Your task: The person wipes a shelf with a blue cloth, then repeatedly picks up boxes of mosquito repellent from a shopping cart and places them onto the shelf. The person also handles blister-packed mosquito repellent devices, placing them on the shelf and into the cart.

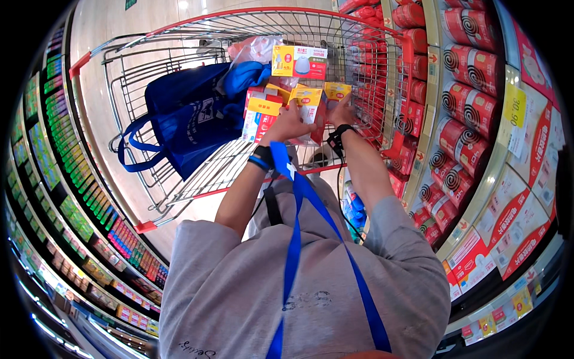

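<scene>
Both hands reach into the shopping cart (179, 197), among several yellow, red and white cardboard boxes. My left hand (290, 124) is closed on a yellow-topped box (308, 97), its thumb pointing right. At the right, my right hand (341, 114) has its fingers closed against another yellow-topped box (338, 90); its fingertips are partly hidden. Left of my left hand stands a tilted box (263, 106) with a yellow top. Beyond the hands lies a larger yellow and white box (300, 62) with a bottle-like picture on it.
A dark blue shopping bag (182, 119) fills the cart's left part, beside a clear plastic bag (257, 48). Red cylindrical packs (460, 143) line the right shelf, near a yellow price tag (513, 110). Colourful small packages (75, 173) fill the left shelves. A blue lanyard (293, 239) hangs from my neck.
</scene>
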{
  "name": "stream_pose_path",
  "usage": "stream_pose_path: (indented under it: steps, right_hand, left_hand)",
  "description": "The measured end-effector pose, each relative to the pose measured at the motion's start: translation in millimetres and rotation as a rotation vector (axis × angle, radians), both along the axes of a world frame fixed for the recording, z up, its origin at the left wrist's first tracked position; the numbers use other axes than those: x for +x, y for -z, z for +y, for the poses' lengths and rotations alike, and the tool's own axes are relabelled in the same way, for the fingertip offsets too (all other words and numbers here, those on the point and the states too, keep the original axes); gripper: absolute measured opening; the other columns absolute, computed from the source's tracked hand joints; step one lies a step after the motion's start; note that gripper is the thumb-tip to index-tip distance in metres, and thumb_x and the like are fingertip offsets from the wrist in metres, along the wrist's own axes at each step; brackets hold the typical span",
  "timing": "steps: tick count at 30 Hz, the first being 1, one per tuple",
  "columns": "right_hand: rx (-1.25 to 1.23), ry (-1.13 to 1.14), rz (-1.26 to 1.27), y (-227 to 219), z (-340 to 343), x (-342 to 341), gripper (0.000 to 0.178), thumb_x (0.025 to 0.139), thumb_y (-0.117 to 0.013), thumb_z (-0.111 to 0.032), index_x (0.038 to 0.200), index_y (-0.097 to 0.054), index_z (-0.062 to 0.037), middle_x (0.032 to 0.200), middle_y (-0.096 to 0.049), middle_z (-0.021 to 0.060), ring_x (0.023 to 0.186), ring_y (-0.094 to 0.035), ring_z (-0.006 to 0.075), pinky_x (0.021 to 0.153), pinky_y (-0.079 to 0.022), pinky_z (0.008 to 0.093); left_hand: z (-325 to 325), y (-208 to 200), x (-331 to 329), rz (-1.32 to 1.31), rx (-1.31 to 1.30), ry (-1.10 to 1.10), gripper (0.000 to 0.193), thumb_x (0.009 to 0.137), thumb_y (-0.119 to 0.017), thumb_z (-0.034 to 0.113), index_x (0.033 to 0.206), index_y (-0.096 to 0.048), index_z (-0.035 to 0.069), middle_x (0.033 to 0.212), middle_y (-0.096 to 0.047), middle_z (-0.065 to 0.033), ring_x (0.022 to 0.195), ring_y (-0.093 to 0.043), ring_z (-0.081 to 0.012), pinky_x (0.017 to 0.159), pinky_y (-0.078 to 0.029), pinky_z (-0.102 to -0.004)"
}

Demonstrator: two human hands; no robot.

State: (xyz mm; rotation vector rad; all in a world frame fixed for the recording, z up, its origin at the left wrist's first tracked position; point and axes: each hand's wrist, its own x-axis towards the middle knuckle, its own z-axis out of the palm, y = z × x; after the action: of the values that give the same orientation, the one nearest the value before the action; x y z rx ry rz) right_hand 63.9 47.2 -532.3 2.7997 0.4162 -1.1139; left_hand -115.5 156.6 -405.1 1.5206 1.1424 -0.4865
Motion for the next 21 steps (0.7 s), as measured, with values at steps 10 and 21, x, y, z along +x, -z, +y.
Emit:
stream_pose_path:
  steps: [10, 21]
  right_hand:
    - [0.902, 0.189, 0.389, -225.8, -43.6, 66.6, 0.092, 0.086, -0.077, -0.043, 0.154, -0.032, 0.0013, 0.137, -0.057, 0.0141, 0.122, -0.06, 0.0248, 0.103, -0.048, 0.0367]
    - [1.537, 0.655, 0.652, -365.2, -294.8, 41.3, 0.059, 0.101, -0.059, -0.04, 0.148, -0.049, -0.0061, 0.14, -0.061, 0.0105, 0.125, -0.061, 0.0218, 0.105, -0.05, 0.0381]
  left_hand:
    - [11.2, -125.9, -47.3, -0.549, -0.086, -0.174, 0.099, 0.08, -0.084, 0.02, 0.159, -0.026, 0.007, 0.133, -0.057, -0.02, 0.113, -0.063, -0.0243, 0.094, -0.053, -0.0362]
    - [-94.5, -182.5, 8.6, -1.218, -0.966, -0.619, 0.083, 0.087, -0.067, 0.05, 0.152, -0.042, 0.005, 0.148, -0.056, -0.0135, 0.137, -0.054, -0.0305, 0.116, -0.041, -0.0477]
